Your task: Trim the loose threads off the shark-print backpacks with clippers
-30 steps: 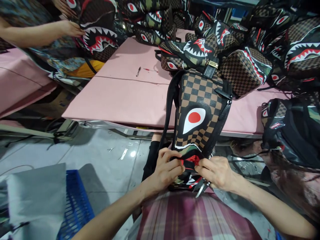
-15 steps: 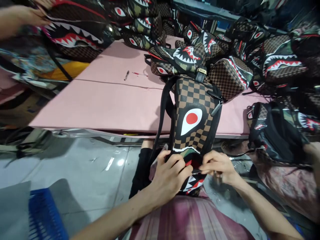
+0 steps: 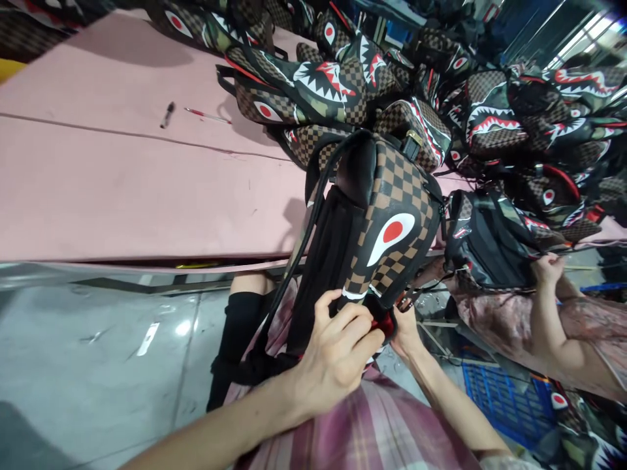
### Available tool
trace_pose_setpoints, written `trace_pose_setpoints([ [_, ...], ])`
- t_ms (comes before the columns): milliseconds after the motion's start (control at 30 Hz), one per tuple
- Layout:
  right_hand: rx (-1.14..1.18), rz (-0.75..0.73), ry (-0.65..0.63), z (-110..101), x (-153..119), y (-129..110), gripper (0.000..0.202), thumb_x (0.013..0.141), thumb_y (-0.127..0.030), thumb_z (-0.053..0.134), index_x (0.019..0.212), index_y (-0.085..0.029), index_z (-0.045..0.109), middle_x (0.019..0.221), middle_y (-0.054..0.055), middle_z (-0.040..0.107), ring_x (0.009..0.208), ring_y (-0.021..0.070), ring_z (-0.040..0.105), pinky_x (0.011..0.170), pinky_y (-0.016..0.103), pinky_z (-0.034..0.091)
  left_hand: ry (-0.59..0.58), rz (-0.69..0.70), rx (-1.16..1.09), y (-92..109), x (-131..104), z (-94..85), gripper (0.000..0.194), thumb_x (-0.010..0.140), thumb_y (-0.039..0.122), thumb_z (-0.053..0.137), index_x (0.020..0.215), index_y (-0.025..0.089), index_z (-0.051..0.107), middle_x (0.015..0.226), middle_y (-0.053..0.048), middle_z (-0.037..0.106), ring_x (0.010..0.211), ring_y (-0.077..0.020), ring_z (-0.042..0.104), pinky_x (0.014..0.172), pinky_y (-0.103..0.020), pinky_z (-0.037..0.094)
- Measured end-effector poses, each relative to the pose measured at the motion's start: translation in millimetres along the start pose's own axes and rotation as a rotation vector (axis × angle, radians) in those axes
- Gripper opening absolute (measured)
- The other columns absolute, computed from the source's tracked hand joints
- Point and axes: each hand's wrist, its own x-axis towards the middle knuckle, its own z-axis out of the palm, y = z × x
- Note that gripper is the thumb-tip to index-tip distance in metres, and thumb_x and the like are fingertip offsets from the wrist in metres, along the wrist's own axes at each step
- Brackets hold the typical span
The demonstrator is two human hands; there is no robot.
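Note:
A brown-and-black checkered backpack (image 3: 392, 196) with a red-and-white eye leans between my lap and the table edge, its black back panel and straps facing left. My left hand (image 3: 340, 346) is closed on the near side of the backpack, beside a pocket opening with red lining. On the far right side of that opening, my right hand (image 3: 406, 326) grips the backpack's edge, its fingertips partly hidden behind the fabric.
The pink table (image 3: 147, 196) carries a black marker (image 3: 167, 115), a red pen (image 3: 208, 116) and several similar bags behind. At right, another person's hand (image 3: 547, 269) touches a black backpack (image 3: 494, 241). A blue crate (image 3: 509, 398) stands on the floor.
The view has shifted right. The backpack has turned, showing more of its black back panel. My right hand has moved round its right side. The neighbouring person's hand now shows clearly.

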Motion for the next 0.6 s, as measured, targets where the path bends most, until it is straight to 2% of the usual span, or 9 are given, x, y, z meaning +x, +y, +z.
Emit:
trace_pose_setpoints([
  [133,0.042,-0.017,-0.045,0.2,-0.3,-1.9,0.039,0.064,-0.05,0.07,0.079,-0.021,0.049,0.072,-0.001,0.05,0.058,0.0115,0.049,0.048,0.023,0.04,0.014,0.0,0.012,2.7,2.1,2.7,0.021,0.081,0.007,0.045,0.082,0.018,0.063,0.069,0.001,0.059,0.08,-0.013,0.057,0.096,-0.044,0.024],
  [233,0.081,-0.068,-0.065,-0.2,3.5,-3.3,0.037,0.062,-0.046,0.073,0.075,-0.021,0.049,0.066,-0.003,0.048,0.051,0.0084,0.043,0.045,0.02,0.036,0.018,0.004,0.054,-9.1,-0.6,-6.5,0.018,0.081,0.011,0.048,0.08,0.021,0.063,0.064,0.003,0.057,0.08,-0.0131,0.058,0.097,-0.044,0.023],
  [333,0.038,-0.107,-0.146,-1.3,16.0,-10.1,0.032,0.065,-0.044,0.072,0.073,-0.019,0.053,0.065,-0.003,0.048,0.046,0.0057,0.033,0.041,0.019,0.028,0.077,-0.056,0.168,-39.3,-12.6,-33.0,0.013,0.081,0.016,0.053,0.08,0.026,0.062,0.063,0.004,0.056,0.082,-0.016,0.058,0.096,-0.045,0.026],
  [433,-0.065,-0.145,-0.162,3.6,34.6,-18.9,0.025,0.077,-0.042,0.06,0.079,-0.017,0.058,0.066,-0.002,0.051,0.043,0.0044,0.025,0.039,0.019,0.022,0.125,-0.209,0.261,-67.2,-27.9,-67.7,0.008,0.08,0.021,0.054,0.08,0.024,0.061,0.066,0.0,0.058,0.084,-0.0197,0.054,0.083,-0.039,0.038],
  [500,-0.151,-0.2,-0.219,14.6,45.1,-23.6,0.023,0.082,-0.04,0.055,0.085,-0.017,0.061,0.068,-0.001,0.054,0.046,0.006,0.034,0.042,0.02,0.028,0.068,-0.272,0.277,-71.7,-34.9,-83.4,0.008,0.081,0.023,0.052,0.079,0.023,0.06,0.067,-0.002,0.059,0.082,-0.0203,0.052,0.076,-0.037,0.039],
  [600,-0.238,-0.257,-0.417,36.7,52.4,-29.1,0.024,0.084,-0.038,0.053,0.093,-0.018,0.063,0.073,0.001,0.057,0.062,0.0111,0.05,0.056,0.023,0.041,-0.012,-0.31,0.283,-58.8,-35.6,-85.4,0.009,0.082,0.025,0.051,0.081,0.021,0.059,0.072,-0.002,0.061,0.083,-0.0194,0.052,0.08,-0.038,0.035],
])
